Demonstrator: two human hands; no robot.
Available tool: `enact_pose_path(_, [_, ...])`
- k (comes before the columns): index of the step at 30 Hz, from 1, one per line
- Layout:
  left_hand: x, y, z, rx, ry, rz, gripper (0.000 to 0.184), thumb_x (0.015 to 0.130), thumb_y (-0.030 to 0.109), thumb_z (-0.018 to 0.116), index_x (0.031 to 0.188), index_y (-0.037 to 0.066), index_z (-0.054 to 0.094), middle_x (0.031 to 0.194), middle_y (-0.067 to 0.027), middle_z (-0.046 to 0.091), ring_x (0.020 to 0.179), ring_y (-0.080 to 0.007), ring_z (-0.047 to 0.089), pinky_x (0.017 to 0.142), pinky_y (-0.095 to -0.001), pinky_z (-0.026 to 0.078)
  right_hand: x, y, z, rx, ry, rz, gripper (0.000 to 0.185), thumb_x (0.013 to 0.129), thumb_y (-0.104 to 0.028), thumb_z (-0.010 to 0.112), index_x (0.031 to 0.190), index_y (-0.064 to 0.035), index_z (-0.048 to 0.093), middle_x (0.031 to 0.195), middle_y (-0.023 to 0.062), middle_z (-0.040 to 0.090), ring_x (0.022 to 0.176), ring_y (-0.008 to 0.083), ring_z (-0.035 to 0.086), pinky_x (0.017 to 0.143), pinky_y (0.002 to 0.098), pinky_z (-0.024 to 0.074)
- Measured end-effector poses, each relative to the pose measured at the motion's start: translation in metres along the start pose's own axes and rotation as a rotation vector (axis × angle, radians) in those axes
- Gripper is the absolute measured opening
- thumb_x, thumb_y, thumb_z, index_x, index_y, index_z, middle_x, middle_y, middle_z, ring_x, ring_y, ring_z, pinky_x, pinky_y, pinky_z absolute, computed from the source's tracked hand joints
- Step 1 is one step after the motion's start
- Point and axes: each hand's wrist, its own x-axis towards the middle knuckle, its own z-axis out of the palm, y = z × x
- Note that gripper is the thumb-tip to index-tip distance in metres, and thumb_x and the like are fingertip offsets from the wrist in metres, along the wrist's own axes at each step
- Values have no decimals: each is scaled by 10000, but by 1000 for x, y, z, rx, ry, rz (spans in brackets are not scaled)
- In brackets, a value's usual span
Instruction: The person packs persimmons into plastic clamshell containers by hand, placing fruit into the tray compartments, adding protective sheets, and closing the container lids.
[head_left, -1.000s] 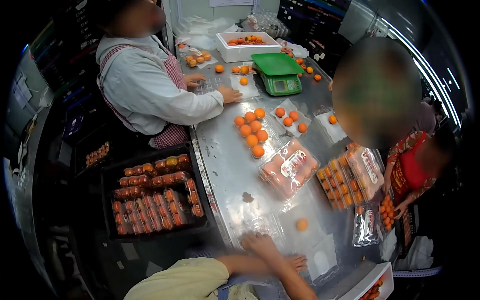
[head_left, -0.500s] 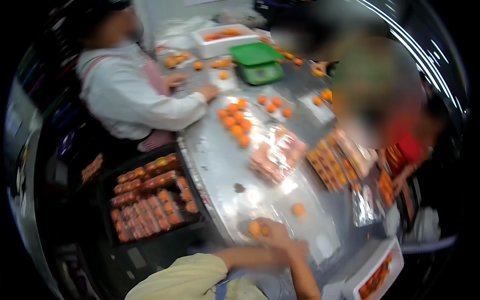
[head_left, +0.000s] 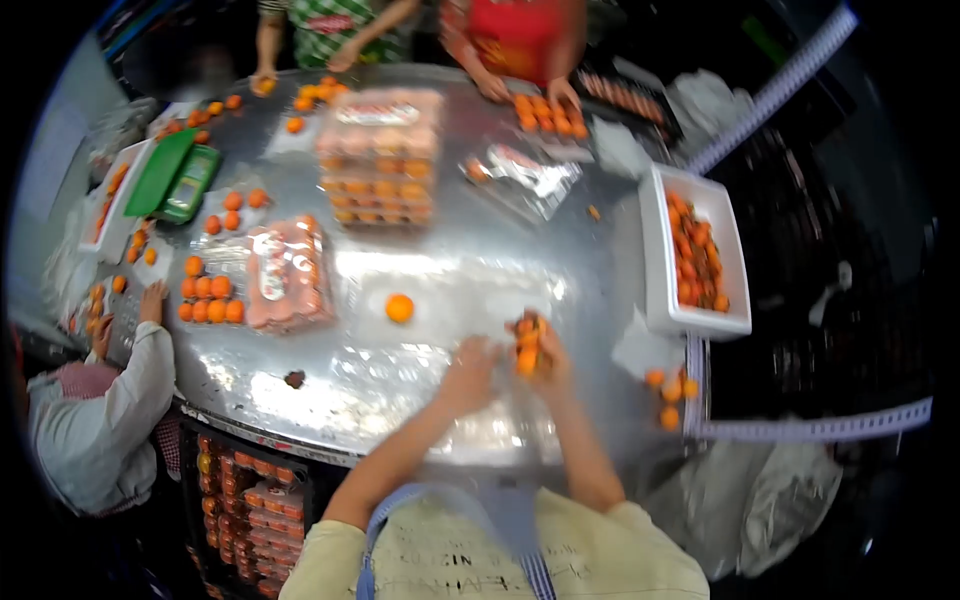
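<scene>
My right hand (head_left: 545,358) is closed around a few mandarins (head_left: 527,352), held just above the metal table. My left hand (head_left: 468,376) is close by on the left, smeared by motion; its fingers are too blurred to read, and no fruit shows in it. A single mandarin (head_left: 399,308) lies on a clear plastic sheet on the table, ahead and to the left of both hands. Farther left, a stack of clear fruit packs (head_left: 288,275) stands beside rows of loose mandarins (head_left: 211,300).
A white foam box (head_left: 738,255) of mandarins stands at right, with loose fruit (head_left: 670,390) nearer me. Taller packs (head_left: 380,155) and a plastic bag (head_left: 525,180) lie ahead. A green scale (head_left: 185,180) and a co-worker's sleeve (head_left: 110,410) are left. Others work across the table.
My view has swung to the right and steadied. My forearms, crossed or overlapping before, are now apart. The mandarins in hand have moved rightward past the single one on the sheet.
</scene>
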Motion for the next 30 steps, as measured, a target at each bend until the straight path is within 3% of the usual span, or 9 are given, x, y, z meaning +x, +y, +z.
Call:
enact_pose_path(1, [0,1,1,-3,0,-16,792,713,361,678,1360,71,325,1372,-237,311,1313,-394,231,1091,-490,182,-10,-11,-2,-35,58,-35,505,897,-307,510,1341,-131,345,1237,159,482,937,240,576,650,358,552])
enact_pose_path(2, [1,3,-3,26,-34,-3,829,712,388,675,1376,64,301,1402,-244,265,1337,-382,185,1103,-481,151,-21,-20,-1,-71,115,-65,510,909,-315,492,1357,-142,322,1264,160,461,950,246,571,616,371,557])
enact_pose_path(11, [4,11,-13,197,-91,18,888,729,473,631,1408,59,236,1425,-227,248,1336,-363,209,1111,-462,114,-76,-51,-5,128,320,-198,570,943,-493,295,1404,-159,275,1225,117,485,962,226,552,712,394,527])
enact_pose_path(14, [4,16,-19,175,-91,17,873,728,441,649,1405,63,245,1420,-228,257,1339,-365,201,1110,-467,115,-93,-54,-23,216,344,-225,536,941,-435,381,1378,-131,318,1139,106,518,940,210,557,686,382,528])
enact_pose_path(19, [6,14,-13,190,-78,47,885,713,440,662,1400,62,254,1409,-226,276,1327,-368,219,1103,-474,135,-146,-84,-118,-275,903,-420,405,875,-199,594,1242,-80,473,1024,77,555,755,144,573,547,274,515])
enact_pose_path(21, [5,15,-17,196,-79,47,885,715,437,662,1401,60,249,1410,-225,272,1325,-371,218,1102,-473,139,-164,-103,-149,-367,1110,-458,366,877,-181,589,1219,-89,496,1008,69,557,725,123,579,499,235,493])
enact_pose_path(24, [5,15,-16,201,-75,47,889,716,434,662,1402,58,241,1412,-224,267,1324,-371,218,1102,-473,136,-185,-119,-198,-683,1234,-408,364,878,-204,578,1215,-92,500,993,98,572,801,189,596,590,302,509])
enact_pose_path(27, [6,16,-16,214,-93,40,890,718,432,662,1404,57,235,1412,-224,265,1323,-370,219,1102,-474,136,-195,-111,-240,-1485,1381,-448,376,870,-243,575,1205,-87,509,1025,139,564,867,281,575,733,398,485])
enact_pose_path(30, [5,15,-15,218,-74,51,898,714,439,654,1404,49,232,1417,-222,258,1324,-371,220,1098,-482,137,-180,-120,-184,-1671,1448,-355,431,864,-265,562,1241,-75,475,1130,183,515,1018,351,500,876,447,405])
